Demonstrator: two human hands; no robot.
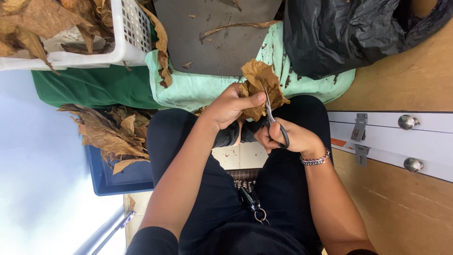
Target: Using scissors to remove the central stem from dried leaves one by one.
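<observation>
Leaf (260, 80), dried, brown, crinkled and papery: held above the lap by the left hand (231, 106), fingers and thumb pinched shut on its lower edge. Scissors (274, 122), steel blades with black loop handles: gripped in the right hand (288, 138), fingers through the loops, blades parted and set against the leaf's right side (cut under way, by the look of it, with most of the leaf uncut).

Stock, judged unworked: white slotted basket (130, 33) at upper left, heaped with the same leaves; blue tray (118, 182) by the left knee, holding a looser pile of leaves (111, 132).

Surface: grey board (212, 38), flat, matte, strewn with crumbs and one long stem (236, 27), lying on a pale green cloth (188, 87), soft and creased.

Black plastic bag (349, 33), glossy, crumpled, at upper right (contents not visible).

Wooden panel (406, 80) with white strip and metal knobs at right.
</observation>
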